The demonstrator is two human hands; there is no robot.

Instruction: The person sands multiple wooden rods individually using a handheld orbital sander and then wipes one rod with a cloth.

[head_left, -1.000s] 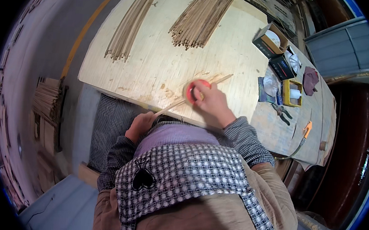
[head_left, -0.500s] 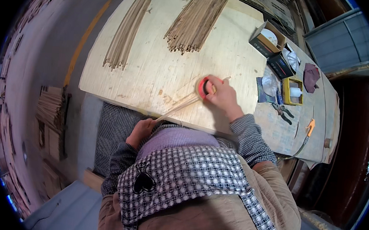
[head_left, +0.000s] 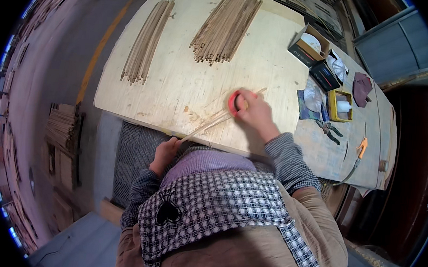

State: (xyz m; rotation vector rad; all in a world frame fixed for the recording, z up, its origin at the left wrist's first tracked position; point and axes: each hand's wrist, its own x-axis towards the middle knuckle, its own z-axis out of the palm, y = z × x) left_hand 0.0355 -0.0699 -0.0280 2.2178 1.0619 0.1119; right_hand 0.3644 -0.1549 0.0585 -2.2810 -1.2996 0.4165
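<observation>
A thin pale wooden strip lies slantwise over the near part of the wooden tabletop. At the near edge my left hand is closed round its lower end. My right hand grips a round red thing with a dark middle, pressed down over the strip; its exact kind is partly hidden by my fingers. The strip's far tip shows just beyond that hand. Two groups of thin brown wooden sticks lie farther off, a small bundle at left and a larger bundle beside it.
At right are two open boxes with white discs, a yellow tray with a white container, pliers, a dark red cloth and an orange-handled air gun with a hose. Stacked wood stands left, below the table.
My right hand and the red thing stay over nearly the same part of the strip, with only a slight shift. My left hand keeps its hold. The whole view has moved slightly.
</observation>
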